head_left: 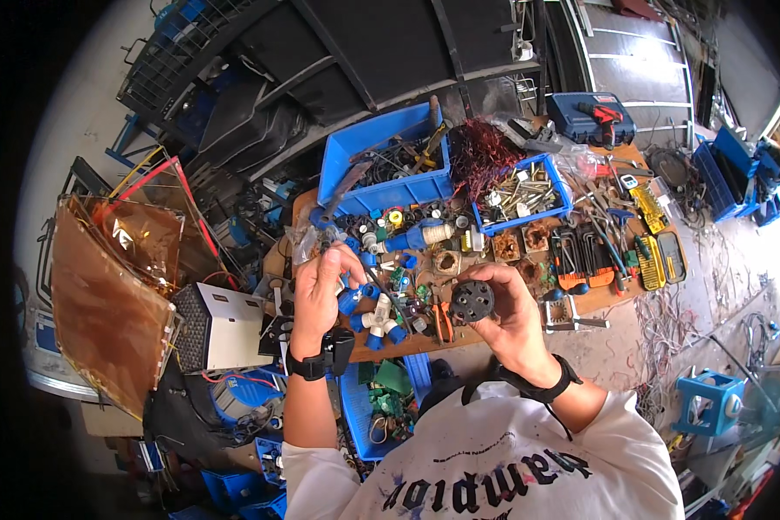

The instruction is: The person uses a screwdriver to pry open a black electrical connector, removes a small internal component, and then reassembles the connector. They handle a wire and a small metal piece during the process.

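Currently, your right hand (497, 305) is clamped on a round black plug (473, 301), fingers over the top and thumb beneath, with the holed face exposed. The plug is raised above the table (594, 302). Your left hand (328, 282) is level with the right and well apart from it, fingers curled; a thin dark rod (387, 295) runs just beside its fingertips, but you cannot tell from this view whether the hand grips it.

Locate the blue-and-white connectors (378, 321) immediately right of your left hand. Orange-handled pliers (443, 322) lie just left of your right hand. Beyond the left hand stands a large blue bin (399, 196) containing tools; beyond the right hand, a blue tray (527, 223) holds bolts (522, 196). A tangle of dark red wire (484, 156) sits between these two containers. To the right of your right hand, find the hex keys (585, 253) and, farther out, a yellow tool case (650, 263). Nearer your body, between the forearms, a lower blue bin (421, 371) holds green circuit boards (393, 377).
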The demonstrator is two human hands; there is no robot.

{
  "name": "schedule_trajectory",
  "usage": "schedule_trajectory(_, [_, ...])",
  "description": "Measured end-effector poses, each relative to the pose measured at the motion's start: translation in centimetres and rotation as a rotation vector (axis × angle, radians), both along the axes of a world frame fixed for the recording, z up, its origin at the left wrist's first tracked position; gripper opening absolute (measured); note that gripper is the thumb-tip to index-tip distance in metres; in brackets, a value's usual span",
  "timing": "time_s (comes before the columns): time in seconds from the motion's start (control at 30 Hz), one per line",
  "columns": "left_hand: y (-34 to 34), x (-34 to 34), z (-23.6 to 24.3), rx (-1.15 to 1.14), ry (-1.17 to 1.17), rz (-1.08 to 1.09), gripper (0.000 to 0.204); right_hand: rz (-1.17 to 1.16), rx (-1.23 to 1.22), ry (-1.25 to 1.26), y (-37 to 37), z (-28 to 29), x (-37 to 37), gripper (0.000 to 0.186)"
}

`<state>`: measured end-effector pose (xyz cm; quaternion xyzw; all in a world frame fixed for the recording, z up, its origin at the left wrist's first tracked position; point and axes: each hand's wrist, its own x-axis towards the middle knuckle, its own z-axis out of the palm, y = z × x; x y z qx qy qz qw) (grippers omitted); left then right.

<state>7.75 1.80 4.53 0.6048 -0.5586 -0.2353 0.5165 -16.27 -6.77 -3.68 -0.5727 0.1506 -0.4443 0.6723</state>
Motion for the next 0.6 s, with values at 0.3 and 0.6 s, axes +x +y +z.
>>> schedule_trajectory(0.3, [-0.4,-0.3,-0.1,-0.049,-0.036,-0.036,0.056,-0.02,-0.007,-0.05,0.2,-0.4,0.5,0.048])
schedule_trajectory(0.6, [0.1,-0.2,-0.2,-0.048,-0.019,-0.011,0.055,-0.061,-0.056,0.009,1.0,1.0,0.2,0.047])
